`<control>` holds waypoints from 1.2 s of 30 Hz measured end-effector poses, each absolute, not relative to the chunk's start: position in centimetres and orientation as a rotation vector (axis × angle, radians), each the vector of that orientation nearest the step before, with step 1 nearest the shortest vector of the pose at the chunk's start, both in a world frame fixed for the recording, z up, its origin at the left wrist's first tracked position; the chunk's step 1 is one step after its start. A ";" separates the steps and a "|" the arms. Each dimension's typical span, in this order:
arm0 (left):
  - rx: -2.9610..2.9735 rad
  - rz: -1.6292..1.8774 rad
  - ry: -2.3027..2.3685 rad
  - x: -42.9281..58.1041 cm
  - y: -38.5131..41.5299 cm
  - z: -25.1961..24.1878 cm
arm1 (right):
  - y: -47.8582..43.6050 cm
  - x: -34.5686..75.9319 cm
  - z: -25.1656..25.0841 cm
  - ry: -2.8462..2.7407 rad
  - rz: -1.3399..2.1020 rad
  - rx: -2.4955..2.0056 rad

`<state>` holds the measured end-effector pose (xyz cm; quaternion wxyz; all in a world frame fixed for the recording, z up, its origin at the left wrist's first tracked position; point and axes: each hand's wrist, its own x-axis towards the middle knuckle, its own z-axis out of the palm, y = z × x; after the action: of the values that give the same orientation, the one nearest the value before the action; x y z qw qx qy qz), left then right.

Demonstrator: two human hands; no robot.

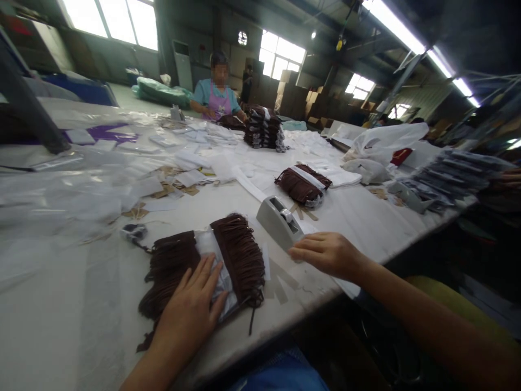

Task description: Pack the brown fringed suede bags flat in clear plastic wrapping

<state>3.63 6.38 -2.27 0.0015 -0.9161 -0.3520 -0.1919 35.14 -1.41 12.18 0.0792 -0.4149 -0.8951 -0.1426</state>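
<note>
A dark brown fringed trim bundle (240, 255) lies in front of me, a white band (222, 266) across its middle. My left hand (199, 293) rests flat on the band and the bundle's left part, fingers stretched out. Just right of the bundle stands a grey tape dispenser (274, 220) with a roll in it. At its near end is my right hand (325, 252), fingers pressed together in a pinch against the cutter end. Whatever is between those fingertips is hidden. Strips of tan paper (280, 279) lie between the bundle and the table edge.
Behind the dispenser lies another banded brown bundle (303, 183). Farther back, a co-worker (217, 92) stands by a stack of brown bundles (262, 127). Clear plastic bags (81, 201) and paper cards cover the left side. Dark packed goods (451, 174) lie at right, near the table edge.
</note>
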 end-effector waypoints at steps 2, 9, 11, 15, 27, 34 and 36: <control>-2.894 -0.576 -1.150 3.7 6.1 -1.7 | 1.6 32.9 12.7 -2.779 -0.411 -1.104; -2.960 -0.463 -1.248 4.0 5.7 0.1 | 11.8 24.7 12.2 -3.099 -0.265 -0.794; -2.975 -0.468 -1.265 3.9 5.6 0.1 | 14.2 22.9 11.8 -3.196 -0.212 -0.797; -2.993 -0.513 -1.319 3.9 5.6 -0.2 | 17.8 20.2 11.2 -3.386 -0.149 -0.792; -3.033 -0.660 -1.350 4.0 5.7 -0.8 | 24.6 18.6 8.8 -3.454 0.087 -0.953; -3.024 -0.678 -1.330 3.9 5.6 -0.8 | 26.0 21.3 8.3 -3.004 -0.050 -1.603; -3.009 -0.690 -1.322 3.8 5.5 -0.7 | 23.6 22.0 7.8 -2.879 -0.052 -1.507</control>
<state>3.80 5.51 -0.69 -0.1079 -0.8908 -0.3913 -0.2043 21.99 23.63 7.84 -0.0543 -0.4630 -0.8845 -0.0160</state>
